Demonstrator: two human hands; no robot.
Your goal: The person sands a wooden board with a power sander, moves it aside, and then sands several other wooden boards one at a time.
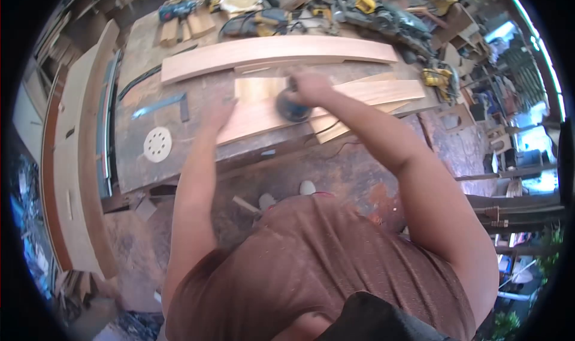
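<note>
The right hand (308,88) is closed over the top of a blurred power sander (293,108), which sits on the pale board (254,118) close to its near long edge, while the left hand (220,112) is at the board's left end, too blurred to tell whether it grips. The board lies near the front edge of the table (206,161), with a long curved plank (269,50) running beyond it. Table surface shows left of the left hand, between a metal square (159,105) and a perforated disc (157,144).
</note>
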